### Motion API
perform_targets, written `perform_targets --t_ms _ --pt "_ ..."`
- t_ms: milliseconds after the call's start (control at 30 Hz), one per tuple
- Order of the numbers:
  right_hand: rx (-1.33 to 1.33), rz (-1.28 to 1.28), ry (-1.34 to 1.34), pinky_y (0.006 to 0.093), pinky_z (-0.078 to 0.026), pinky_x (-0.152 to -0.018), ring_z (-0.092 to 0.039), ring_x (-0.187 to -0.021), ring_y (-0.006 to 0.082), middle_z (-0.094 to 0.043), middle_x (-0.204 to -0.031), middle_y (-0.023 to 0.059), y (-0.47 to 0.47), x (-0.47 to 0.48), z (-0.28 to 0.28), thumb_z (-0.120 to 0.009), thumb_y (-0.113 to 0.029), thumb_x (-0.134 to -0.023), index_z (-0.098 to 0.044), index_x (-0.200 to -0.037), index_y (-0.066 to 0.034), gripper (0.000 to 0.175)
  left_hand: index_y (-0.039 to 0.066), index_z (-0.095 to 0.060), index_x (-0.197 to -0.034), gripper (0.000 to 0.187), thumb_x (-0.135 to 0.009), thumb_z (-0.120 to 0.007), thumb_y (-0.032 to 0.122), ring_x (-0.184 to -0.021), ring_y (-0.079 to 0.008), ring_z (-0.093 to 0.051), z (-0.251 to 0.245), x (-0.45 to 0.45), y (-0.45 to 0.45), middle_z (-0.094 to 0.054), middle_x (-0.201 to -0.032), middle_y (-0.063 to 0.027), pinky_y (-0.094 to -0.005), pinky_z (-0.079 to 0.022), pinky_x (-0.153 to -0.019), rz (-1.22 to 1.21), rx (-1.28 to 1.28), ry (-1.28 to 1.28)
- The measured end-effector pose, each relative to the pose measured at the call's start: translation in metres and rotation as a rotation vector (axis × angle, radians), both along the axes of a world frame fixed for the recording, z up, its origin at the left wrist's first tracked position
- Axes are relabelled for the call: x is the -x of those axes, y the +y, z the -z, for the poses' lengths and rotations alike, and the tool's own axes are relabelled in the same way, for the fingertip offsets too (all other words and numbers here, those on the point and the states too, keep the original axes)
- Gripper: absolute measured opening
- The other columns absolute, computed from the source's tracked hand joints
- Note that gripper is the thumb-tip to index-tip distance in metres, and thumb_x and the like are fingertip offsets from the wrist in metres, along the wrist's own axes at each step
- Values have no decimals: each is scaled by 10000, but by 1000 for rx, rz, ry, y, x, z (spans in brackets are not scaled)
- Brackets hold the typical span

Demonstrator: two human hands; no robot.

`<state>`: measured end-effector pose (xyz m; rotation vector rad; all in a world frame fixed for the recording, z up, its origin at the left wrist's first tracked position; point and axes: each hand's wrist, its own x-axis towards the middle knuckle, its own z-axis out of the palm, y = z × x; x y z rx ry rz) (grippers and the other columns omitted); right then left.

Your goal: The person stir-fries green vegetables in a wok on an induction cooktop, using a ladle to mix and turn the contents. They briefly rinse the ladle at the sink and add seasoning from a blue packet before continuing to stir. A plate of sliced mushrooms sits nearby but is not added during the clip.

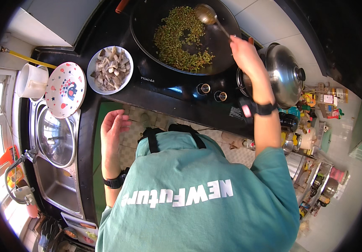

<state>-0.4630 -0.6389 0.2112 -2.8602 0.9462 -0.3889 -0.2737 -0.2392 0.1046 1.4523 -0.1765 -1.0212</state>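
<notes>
My right hand (245, 55) grips the handle of a metal ladle (205, 14), whose bowl rests inside a large dark wok (222, 50) on the stove. Chopped green and brown pieces of food (181, 41) lie spread in a ring over the wok's base. Below the counter's front edge, my left hand (115, 126) hangs in the air with its fingers partly curled and nothing in it. Nearest to that hand stands a white bowl (90, 75) heaped with sliced greyish mushrooms (113, 69).
A lidded steel pot (283, 75) stands right of the wok. Stove knobs (204, 89) face me. To the left are a patterned plate (64, 107), a white pot (31, 81), a glass lid (56, 135) and a steel sink (58, 186). Shelves (316, 182) hold several goods at right.
</notes>
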Motion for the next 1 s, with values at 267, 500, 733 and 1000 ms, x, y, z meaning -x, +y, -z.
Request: perform_targets --t_ms 267,500,733,1000 --pt "-684 50 146 264 -473 -686 -560 -690 93 -656 -833 20 11 42 -58 -602 -166 -960 -657 -1262 -60 325 27 -610 -1175 244 -1013 -579 207 -816 -123 -676 -3 -4 -8 -688 -979 -52 -239 -536 -707 -12 34 19" --pt "-483 33 144 340 -515 -846 -703 -937 233 -712 -1025 195 36 38 -28 -613 -192 -955 -643 -1251 -58 326 25 -607 -1170 240 -1014 -577 205 -819 -127 -673 0 -3 -11 -685 -984 -55 -237 -533 -705 9 7 23" --pt "-621 261 -155 346 -502 -577 -636 -640 263 -698 -908 174 -34 -29 39 -564 -211 -961 -625 -1285 -73 357 25 -605 -1171 241 -1014 -575 205 -821 -129 -674 -5 0 -21 -687 -982 -57 -241 -532 -710 40 12 -7" --pt "7 -97 238 378 -539 -737 -658 -781 254 -603 -819 43 2 10 -22 -685 -171 -858 -737 -1111 -236 266 31 -605 -1176 243 -1016 -569 210 -824 -137 -681 1 4 -14 -691 -983 -57 -257 -538 -715 27 11 17"
